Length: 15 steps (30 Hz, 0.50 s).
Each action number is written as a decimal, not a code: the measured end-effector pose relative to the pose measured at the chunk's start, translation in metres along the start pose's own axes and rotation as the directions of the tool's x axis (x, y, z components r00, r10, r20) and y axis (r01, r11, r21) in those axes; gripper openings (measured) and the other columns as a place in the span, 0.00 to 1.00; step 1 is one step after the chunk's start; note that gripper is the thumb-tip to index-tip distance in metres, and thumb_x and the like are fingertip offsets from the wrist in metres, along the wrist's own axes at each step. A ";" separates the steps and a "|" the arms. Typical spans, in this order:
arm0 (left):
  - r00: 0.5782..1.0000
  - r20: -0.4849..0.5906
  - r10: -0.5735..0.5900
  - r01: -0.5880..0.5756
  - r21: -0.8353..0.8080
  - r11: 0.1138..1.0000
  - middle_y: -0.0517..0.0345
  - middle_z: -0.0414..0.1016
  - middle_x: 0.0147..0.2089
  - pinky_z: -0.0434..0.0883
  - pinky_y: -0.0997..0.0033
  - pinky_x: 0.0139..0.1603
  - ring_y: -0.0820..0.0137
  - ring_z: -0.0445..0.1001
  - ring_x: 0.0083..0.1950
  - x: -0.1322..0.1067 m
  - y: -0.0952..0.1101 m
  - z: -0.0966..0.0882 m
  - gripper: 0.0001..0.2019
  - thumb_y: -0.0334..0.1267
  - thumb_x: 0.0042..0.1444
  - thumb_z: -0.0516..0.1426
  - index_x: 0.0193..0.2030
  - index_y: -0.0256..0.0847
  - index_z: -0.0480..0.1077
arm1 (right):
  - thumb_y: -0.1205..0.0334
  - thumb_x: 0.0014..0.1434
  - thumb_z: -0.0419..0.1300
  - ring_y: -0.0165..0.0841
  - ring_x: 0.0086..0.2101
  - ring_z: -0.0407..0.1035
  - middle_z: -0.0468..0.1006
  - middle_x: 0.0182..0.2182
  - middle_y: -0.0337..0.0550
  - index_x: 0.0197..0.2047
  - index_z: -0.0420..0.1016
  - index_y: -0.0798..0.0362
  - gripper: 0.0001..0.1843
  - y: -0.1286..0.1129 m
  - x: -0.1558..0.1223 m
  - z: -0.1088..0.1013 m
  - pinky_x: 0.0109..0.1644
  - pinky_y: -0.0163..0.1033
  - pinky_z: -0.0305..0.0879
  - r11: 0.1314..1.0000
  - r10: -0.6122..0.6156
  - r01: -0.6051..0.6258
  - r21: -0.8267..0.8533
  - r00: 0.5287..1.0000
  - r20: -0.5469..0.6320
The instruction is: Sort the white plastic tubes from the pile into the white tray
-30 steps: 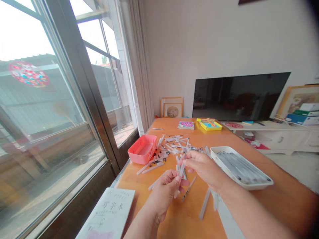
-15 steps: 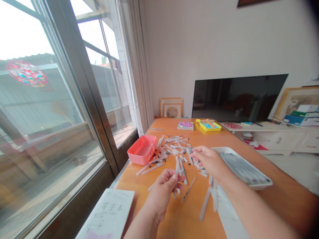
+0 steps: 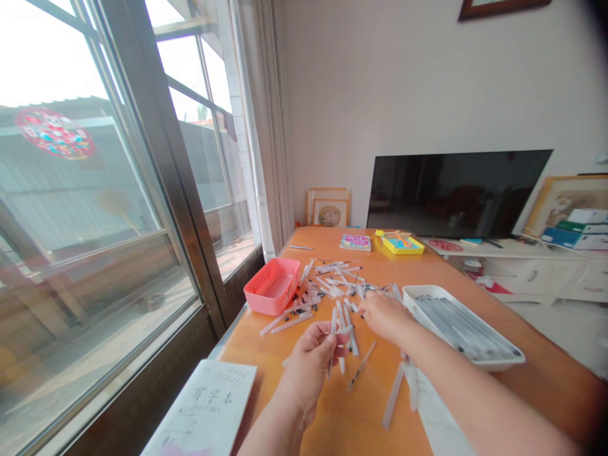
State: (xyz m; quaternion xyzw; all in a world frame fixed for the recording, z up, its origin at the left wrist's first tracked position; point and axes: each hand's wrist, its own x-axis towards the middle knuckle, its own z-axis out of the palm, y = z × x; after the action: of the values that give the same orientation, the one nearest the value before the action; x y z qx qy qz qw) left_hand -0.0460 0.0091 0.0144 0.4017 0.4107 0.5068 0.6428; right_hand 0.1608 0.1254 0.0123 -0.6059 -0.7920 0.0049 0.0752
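My left hand (image 3: 317, 347) is closed round a clear pen barrel (image 3: 332, 339), held upright between thumb and fingers above the table. My right hand (image 3: 384, 315) reaches into the right side of a scattered heap of pen parts (image 3: 339, 278), clear barrels and small black-and-white pieces. Its fingers are bent down and pressed together; what they pinch, if anything, is hidden. A thin pen refill (image 3: 361, 365) lies between the two hands on the table. Close to my right forearm rests a loose frosted barrel (image 3: 394, 396).
On the left stands a pink plastic basket (image 3: 256, 297). A white tray (image 3: 494, 364) of pens is on the right. A notebook (image 3: 209, 405) lies at the near left. Farther back are a small colourful book (image 3: 355, 242) and a yellow box (image 3: 403, 248).
My right hand has moved slightly down and left into the pen parts, and its fingers have curled in. The left hand still holds the barrel, almost in the same place.
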 end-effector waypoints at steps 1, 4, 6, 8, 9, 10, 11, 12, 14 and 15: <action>1.000 0.003 0.000 0.000 -0.006 1.000 0.49 0.80 0.46 0.64 0.68 0.44 0.68 0.75 0.40 0.000 0.000 0.000 0.13 0.44 0.58 0.63 0.46 0.40 0.71 | 0.72 0.60 0.56 0.45 0.50 0.70 0.79 0.45 0.53 0.40 0.84 0.51 0.15 0.000 0.001 0.001 0.49 0.42 0.60 1.000 -0.011 0.011 -0.015 1.000 0.008; 1.000 0.016 -0.008 0.008 -0.027 1.000 0.48 0.80 0.46 0.65 0.68 0.44 0.69 0.75 0.40 0.002 -0.002 -0.001 0.13 0.45 0.58 0.63 0.45 0.40 0.71 | 0.71 0.60 0.57 0.47 0.50 0.70 0.79 0.45 0.55 0.38 0.84 0.53 0.13 -0.001 0.004 0.004 0.49 0.43 0.60 0.999 -0.031 0.031 -0.032 0.999 0.022; 1.000 0.020 -0.012 0.013 -0.038 0.999 0.48 0.80 0.46 0.65 0.68 0.45 0.68 0.75 0.40 0.003 -0.004 -0.002 0.14 0.45 0.58 0.64 0.45 0.40 0.71 | 0.71 0.59 0.57 0.47 0.50 0.70 0.79 0.44 0.56 0.37 0.82 0.54 0.11 -0.001 0.005 0.004 0.48 0.44 0.60 0.999 -0.033 0.033 -0.022 0.999 0.025; 1.000 0.022 -0.012 0.013 -0.041 0.999 0.48 0.80 0.46 0.65 0.68 0.45 0.68 0.75 0.40 0.003 -0.004 -0.003 0.15 0.46 0.56 0.65 0.45 0.40 0.72 | 0.71 0.58 0.57 0.46 0.47 0.71 0.79 0.43 0.56 0.36 0.81 0.55 0.10 -0.002 0.004 0.003 0.47 0.43 0.60 1.000 -0.025 0.025 0.006 1.000 0.019; 1.000 0.024 -0.010 0.011 -0.037 0.999 0.48 0.80 0.46 0.65 0.68 0.45 0.68 0.74 0.40 0.002 -0.004 -0.003 0.15 0.46 0.56 0.66 0.45 0.40 0.72 | 0.71 0.58 0.57 0.45 0.45 0.72 0.80 0.42 0.54 0.36 0.80 0.54 0.10 -0.002 0.003 0.001 0.45 0.42 0.60 0.999 -0.020 0.019 0.030 1.000 0.015; 1.000 0.027 -0.008 0.009 -0.031 0.999 0.48 0.80 0.46 0.65 0.68 0.44 0.68 0.74 0.40 0.002 -0.003 -0.002 0.16 0.46 0.56 0.66 0.45 0.40 0.72 | 0.70 0.58 0.56 0.42 0.43 0.73 0.80 0.40 0.52 0.37 0.79 0.54 0.09 -0.003 0.002 -0.001 0.43 0.41 0.60 0.998 -0.016 0.015 0.061 1.000 0.013; 0.999 0.032 -0.005 0.006 -0.022 1.000 0.48 0.80 0.46 0.65 0.68 0.44 0.68 0.74 0.40 0.001 -0.003 -0.002 0.16 0.46 0.56 0.66 0.45 0.40 0.72 | 0.69 0.58 0.56 0.40 0.40 0.73 0.80 0.37 0.48 0.37 0.77 0.53 0.08 -0.003 0.000 -0.004 0.41 0.39 0.60 0.995 -0.014 0.013 0.098 1.000 0.013; 0.999 0.036 -0.001 0.002 -0.010 1.000 0.48 0.80 0.46 0.64 0.68 0.43 0.67 0.74 0.40 0.000 -0.002 -0.001 0.15 0.46 0.56 0.65 0.45 0.39 0.72 | 0.68 0.59 0.56 0.37 0.37 0.73 0.80 0.35 0.45 0.37 0.76 0.52 0.07 -0.003 -0.003 -0.007 0.39 0.38 0.60 0.991 -0.014 0.012 0.137 1.000 0.013; 0.999 0.045 0.012 -0.013 0.023 1.000 0.49 0.79 0.46 0.64 0.69 0.43 0.67 0.74 0.41 -0.002 0.000 0.002 0.14 0.45 0.57 0.65 0.45 0.39 0.72 | 0.64 0.60 0.56 0.33 0.34 0.72 0.79 0.31 0.39 0.36 0.74 0.51 0.05 -0.003 -0.011 -0.016 0.36 0.35 0.59 0.978 -0.017 0.015 0.209 1.000 0.009; 0.998 0.053 0.020 -0.022 0.042 0.999 0.49 0.79 0.46 0.63 0.69 0.43 0.67 0.73 0.41 -0.003 0.001 0.003 0.14 0.44 0.57 0.65 0.44 0.39 0.73 | 0.63 0.60 0.56 0.32 0.32 0.71 0.78 0.30 0.37 0.36 0.73 0.51 0.04 -0.003 -0.017 -0.022 0.35 0.34 0.59 0.961 -0.017 0.016 0.277 1.000 -0.001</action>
State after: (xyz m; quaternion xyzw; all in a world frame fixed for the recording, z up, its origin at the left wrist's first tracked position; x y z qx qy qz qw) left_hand -0.0442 0.0059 0.0171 0.4329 0.4001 0.4938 0.6393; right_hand 0.1651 0.1065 0.0320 -0.5827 -0.7886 0.1154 0.1591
